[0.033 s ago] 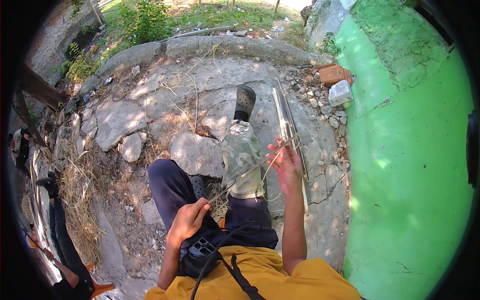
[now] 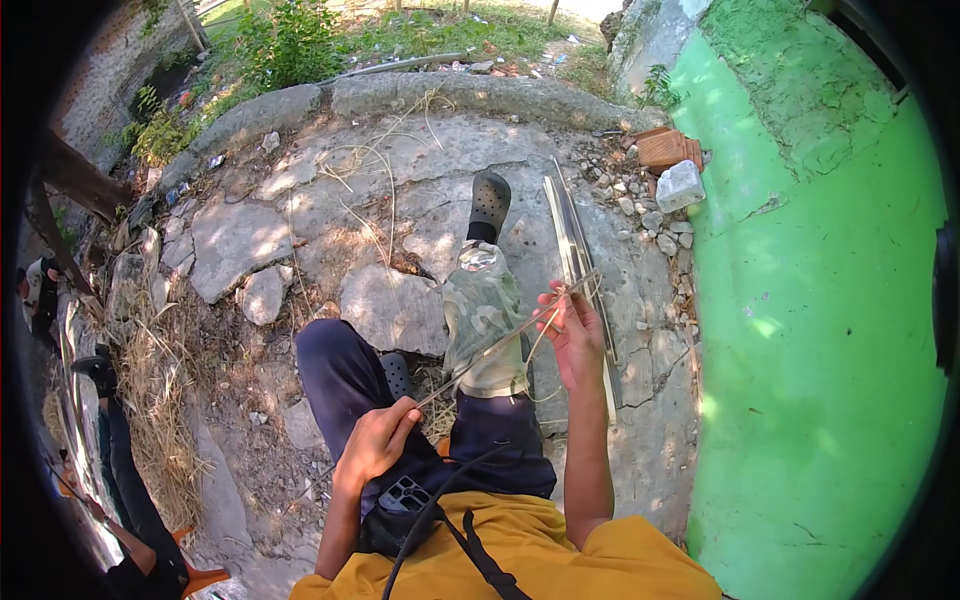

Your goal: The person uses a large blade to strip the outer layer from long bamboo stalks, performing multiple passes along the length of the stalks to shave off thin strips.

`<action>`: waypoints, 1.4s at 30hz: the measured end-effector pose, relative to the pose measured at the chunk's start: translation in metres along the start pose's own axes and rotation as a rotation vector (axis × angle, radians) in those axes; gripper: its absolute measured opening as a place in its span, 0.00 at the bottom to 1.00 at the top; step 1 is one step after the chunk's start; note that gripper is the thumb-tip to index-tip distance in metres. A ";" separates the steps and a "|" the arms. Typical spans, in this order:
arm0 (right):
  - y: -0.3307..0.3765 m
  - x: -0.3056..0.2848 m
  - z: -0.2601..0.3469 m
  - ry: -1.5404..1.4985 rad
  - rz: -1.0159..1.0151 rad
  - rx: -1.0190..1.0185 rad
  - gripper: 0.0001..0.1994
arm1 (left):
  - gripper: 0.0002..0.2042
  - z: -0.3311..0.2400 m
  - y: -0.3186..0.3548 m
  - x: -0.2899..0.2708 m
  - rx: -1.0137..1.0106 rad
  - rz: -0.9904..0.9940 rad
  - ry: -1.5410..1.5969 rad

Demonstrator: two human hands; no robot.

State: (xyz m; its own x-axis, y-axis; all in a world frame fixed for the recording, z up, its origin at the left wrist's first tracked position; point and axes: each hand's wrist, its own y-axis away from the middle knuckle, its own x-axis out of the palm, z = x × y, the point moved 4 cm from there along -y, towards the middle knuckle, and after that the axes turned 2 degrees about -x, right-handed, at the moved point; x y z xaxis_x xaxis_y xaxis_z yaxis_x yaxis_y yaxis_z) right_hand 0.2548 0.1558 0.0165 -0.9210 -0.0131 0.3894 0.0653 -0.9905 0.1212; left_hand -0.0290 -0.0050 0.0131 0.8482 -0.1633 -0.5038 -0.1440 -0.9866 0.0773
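A thin bamboo strip (image 2: pixel 500 345) runs slantwise between the hands: the left hand (image 2: pixel 375 440) pinches its near, lower end, and the right hand (image 2: pixel 572 335) grips its far, upper end, above the knee.

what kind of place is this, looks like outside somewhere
Likely an outdoor yard beside a building: cracked stone paving, a bright green painted wall, and grass and shrubs beyond. The left hand and right hand hold a thin strip.
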 end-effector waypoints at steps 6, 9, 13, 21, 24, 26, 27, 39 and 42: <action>0.001 -0.001 0.007 0.292 -0.104 -0.095 0.15 | 0.09 -0.007 -0.004 -0.007 -0.103 0.092 0.006; 0.005 -0.002 0.017 0.414 -0.079 -0.157 0.13 | 0.10 -0.006 -0.003 -0.009 -0.092 0.101 0.040; 0.011 -0.002 0.033 0.504 -0.031 -0.213 0.13 | 0.10 -0.016 -0.007 -0.015 -0.057 0.119 0.065; 0.021 0.014 0.055 0.755 -0.013 -0.303 0.12 | 0.21 -0.089 -0.069 -0.006 0.129 0.038 0.167; 0.026 0.022 0.060 0.853 -0.003 -0.369 0.11 | 0.20 -0.108 -0.099 0.013 0.157 0.052 0.276; 0.032 0.031 0.069 0.935 -0.008 -0.450 0.10 | 0.15 -0.116 -0.112 0.023 0.177 0.064 0.244; 0.032 0.030 0.071 0.936 -0.011 -0.457 0.10 | 0.15 -0.119 -0.115 0.027 0.184 0.064 0.243; 0.029 0.030 0.092 1.182 -0.031 -0.691 0.04 | 0.07 -0.118 -0.122 0.039 0.111 -0.122 0.509; 0.033 0.033 0.098 1.185 -0.020 -0.732 0.04 | 0.08 -0.120 -0.118 0.031 0.091 -0.112 0.451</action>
State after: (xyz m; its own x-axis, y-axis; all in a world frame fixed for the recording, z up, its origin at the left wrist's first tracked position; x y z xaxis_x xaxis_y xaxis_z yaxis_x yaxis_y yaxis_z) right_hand 0.2641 0.1360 0.1234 -0.7162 0.2591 -0.6480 0.1741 -0.8328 -0.5254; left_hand 0.0756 0.1053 0.0914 0.9948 -0.0626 -0.0797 -0.0661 -0.9969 -0.0416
